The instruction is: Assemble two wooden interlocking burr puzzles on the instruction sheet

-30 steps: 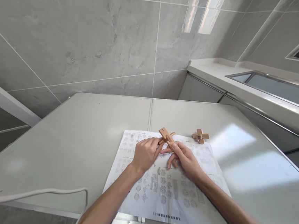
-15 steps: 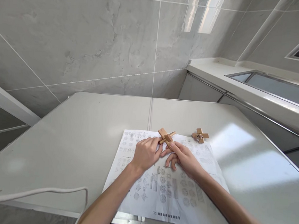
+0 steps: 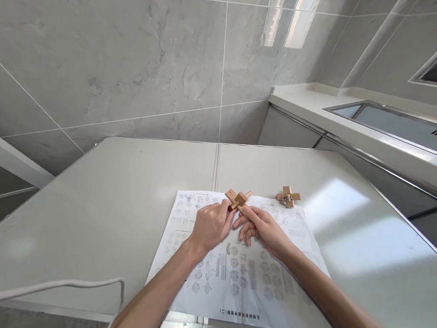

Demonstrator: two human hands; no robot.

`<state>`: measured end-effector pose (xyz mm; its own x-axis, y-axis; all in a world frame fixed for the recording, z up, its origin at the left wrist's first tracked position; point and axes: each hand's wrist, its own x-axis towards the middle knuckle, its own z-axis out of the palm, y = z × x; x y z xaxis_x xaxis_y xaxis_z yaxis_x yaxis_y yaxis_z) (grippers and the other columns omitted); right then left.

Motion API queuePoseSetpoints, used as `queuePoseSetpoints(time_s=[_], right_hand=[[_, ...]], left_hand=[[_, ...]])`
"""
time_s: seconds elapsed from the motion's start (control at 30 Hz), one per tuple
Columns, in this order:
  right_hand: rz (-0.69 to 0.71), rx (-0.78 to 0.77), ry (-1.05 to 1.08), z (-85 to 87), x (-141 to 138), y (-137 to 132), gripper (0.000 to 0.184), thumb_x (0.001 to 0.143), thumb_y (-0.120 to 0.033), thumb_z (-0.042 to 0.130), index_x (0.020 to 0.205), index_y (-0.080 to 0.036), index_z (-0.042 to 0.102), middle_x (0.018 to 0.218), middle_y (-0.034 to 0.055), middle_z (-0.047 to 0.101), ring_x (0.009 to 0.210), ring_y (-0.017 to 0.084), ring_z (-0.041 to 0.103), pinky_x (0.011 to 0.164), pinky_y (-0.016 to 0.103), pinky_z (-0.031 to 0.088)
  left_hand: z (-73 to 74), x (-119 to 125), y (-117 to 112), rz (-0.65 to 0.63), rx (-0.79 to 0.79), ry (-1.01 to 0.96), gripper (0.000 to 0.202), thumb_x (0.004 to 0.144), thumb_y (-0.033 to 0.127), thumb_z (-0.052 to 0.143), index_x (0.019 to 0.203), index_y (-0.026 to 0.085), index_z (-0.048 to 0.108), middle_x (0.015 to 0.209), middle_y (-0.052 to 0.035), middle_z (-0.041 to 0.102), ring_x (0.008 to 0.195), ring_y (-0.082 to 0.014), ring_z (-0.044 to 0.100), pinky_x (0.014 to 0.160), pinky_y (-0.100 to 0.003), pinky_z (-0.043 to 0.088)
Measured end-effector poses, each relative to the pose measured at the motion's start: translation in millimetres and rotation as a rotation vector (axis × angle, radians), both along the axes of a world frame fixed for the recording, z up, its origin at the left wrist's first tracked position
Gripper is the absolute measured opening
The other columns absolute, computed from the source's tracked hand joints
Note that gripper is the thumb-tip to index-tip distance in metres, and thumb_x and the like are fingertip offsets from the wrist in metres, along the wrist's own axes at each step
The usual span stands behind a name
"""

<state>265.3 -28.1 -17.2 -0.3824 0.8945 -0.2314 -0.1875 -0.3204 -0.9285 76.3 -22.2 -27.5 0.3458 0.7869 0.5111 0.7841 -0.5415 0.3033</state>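
Observation:
Two crossed wooden puzzle bars [image 3: 237, 199] are held low over a printed instruction sheet [image 3: 231, 282] on the grey table [image 3: 115, 211]. My left hand [image 3: 210, 225] is closed, its fingertips pinching the near left end of the bars. My right hand [image 3: 262, 228] grips the bars from the right with thumb and forefinger, its other fingers bent down toward the paper. A second, assembled wooden cross puzzle [image 3: 288, 196] lies on the table just past the sheet's far right corner, untouched.
A white cable [image 3: 47, 287] loops across the near left edge of the table. Tiled wall stands behind the table. A counter with a steel sink [image 3: 401, 126] runs along the right, a gap below it beside the table.
The wooden bars have dropped lower toward the sheet and turned flatter between my fingers. The camera view has shifted slightly, so everything sits a little further left.

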Motion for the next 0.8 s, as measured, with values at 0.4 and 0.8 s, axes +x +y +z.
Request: queuePoseSetpoints(time_s=[0.4,0.8], right_hand=[[-0.148,0.021,0.061,-2.1,3.0,2.0,0.046,0.091,-0.061,0.072,0.101,-0.017,0.067,0.089,0.0087,0.076,0.057,0.014,0.066,0.049,0.026,0.054],[-0.385,-0.036,0.26,-11.0,19.6,17.2,0.031,0.089,-0.046,0.08,0.094,-0.018,0.068,0.087,0.0056,0.073,0.057,0.012,0.06,0.044,0.024,0.05]], left_hand=[[2.2,2.4,-3.2,-0.032,0.028,-0.069,0.017,0.105,0.03,0.049,0.093,0.021,0.055,0.059,0.0023,0.065,0.049,-0.0139,0.06,0.049,-0.027,0.039],[3.2,0.7,-1.8,0.028,-0.014,-0.099,0.011,0.105,0.026,0.048,0.101,0.021,0.057,0.064,0.0044,0.065,0.051,-0.0113,0.06,0.051,-0.024,0.04]])
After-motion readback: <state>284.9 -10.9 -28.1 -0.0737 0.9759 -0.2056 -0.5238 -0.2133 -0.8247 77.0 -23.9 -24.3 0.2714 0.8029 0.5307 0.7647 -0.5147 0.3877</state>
